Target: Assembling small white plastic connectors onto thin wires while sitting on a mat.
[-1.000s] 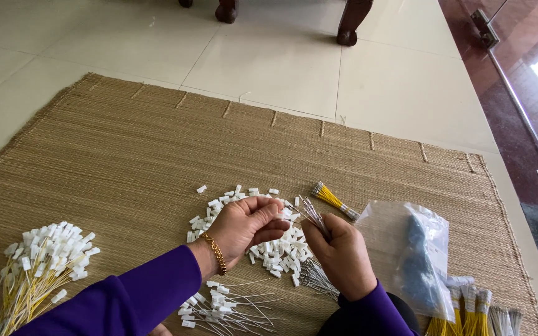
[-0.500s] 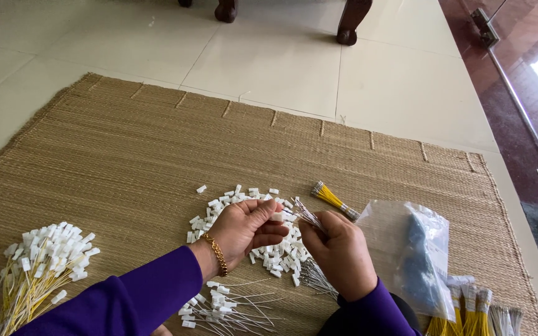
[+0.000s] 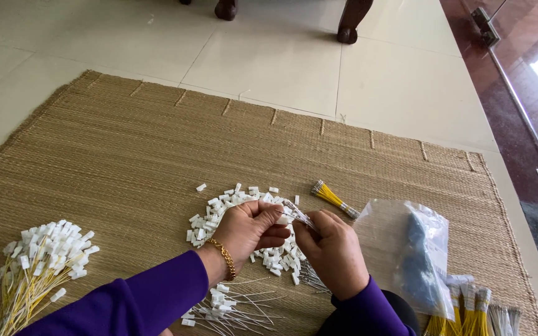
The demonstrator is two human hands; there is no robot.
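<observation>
hands (image 3: 253,230): 2 | plastic bag (image 3: 415,255): 1 | woven mat (image 3: 126,155): 1 | furniture legs (image 3: 351,22): 2

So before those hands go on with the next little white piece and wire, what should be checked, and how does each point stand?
1. White piece held at the left hand fingertips: ok, a small white piece shows there.
2. Wires gripped in the right hand: ok, thin wires stick out above its fingers.
3. Wire seated in the piece: cannot tell, the fingers hide the joint.
4. Loose white pieces within reach: ok, a pile lies on the mat at the hands.
5. Finished bunch kept apart: ok, it lies far to the left.
6. Plastic bag out of the way: ok, right of the hands.
</observation>
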